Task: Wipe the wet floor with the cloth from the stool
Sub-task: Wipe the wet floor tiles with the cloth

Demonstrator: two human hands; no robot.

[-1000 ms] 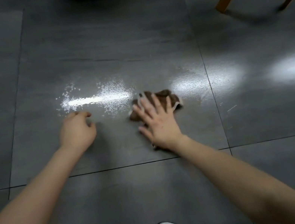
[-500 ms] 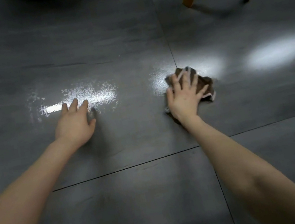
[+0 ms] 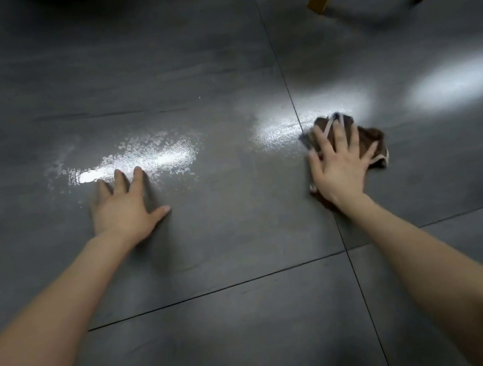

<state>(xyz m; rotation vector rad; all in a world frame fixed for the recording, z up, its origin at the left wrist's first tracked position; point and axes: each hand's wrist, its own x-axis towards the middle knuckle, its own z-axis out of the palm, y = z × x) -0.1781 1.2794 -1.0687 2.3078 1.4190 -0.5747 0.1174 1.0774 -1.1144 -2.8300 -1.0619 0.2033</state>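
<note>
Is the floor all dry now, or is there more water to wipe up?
Not dry yet. Done: the brown cloth is down on the floor. In hand: the right hand presses it flat with spread fingers, beside a shiny wet streak at the tile seam. Left to do: the big speckled wet patch shines in front of the left hand, which rests flat on the tile.

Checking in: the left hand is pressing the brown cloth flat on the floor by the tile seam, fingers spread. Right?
Wrong hand. The right hand presses the brown cloth flat on the floor by the tile seam, fingers spread; the left hand rests bare beside the wet patch. The head view shows it.
</note>
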